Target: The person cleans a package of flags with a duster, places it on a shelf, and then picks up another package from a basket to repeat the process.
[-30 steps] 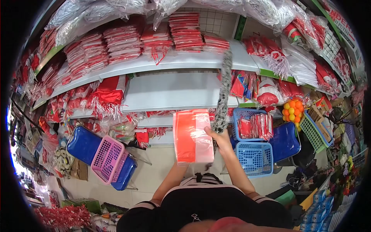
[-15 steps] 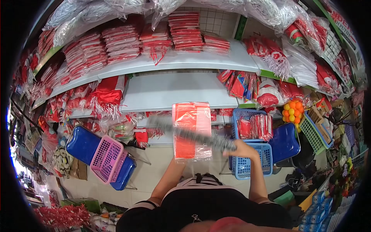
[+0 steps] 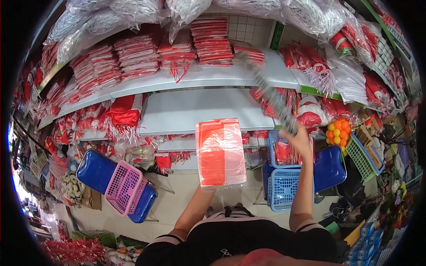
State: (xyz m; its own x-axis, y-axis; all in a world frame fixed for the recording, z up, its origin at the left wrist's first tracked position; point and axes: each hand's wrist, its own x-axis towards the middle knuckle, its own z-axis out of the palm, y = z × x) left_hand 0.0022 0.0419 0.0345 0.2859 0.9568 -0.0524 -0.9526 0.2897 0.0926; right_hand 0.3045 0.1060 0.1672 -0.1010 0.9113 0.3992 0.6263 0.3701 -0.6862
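Note:
My left hand (image 3: 205, 190) is under the lower edge of a flat plastic-wrapped packet of red and white cloth (image 3: 219, 153), holding it up in front of my body. The packet covers its fingers. Shiny glare lies across the wrapping. In my right hand (image 3: 300, 141) is the lower end of a long, fluffy grey duster (image 3: 270, 93), its fingers wrapped round it. The duster is blurred by motion and tilts up to the left, its far end in front of the small packet stack (image 3: 249, 54) on the upper shelf.
Packet stacks (image 3: 212, 42) line the upper shelf (image 3: 186, 80); a lower shelf (image 3: 199, 106) lies beneath. To the right, a blue basket (image 3: 284, 188) stands by a blue chair (image 3: 329, 166). A pink basket (image 3: 125, 186) rests on another blue chair (image 3: 95, 167) at left.
My right hand has moved up and to the right, swinging the duster from across the packet towards the upper shelf. The packet in my left hand stays nearly in place.

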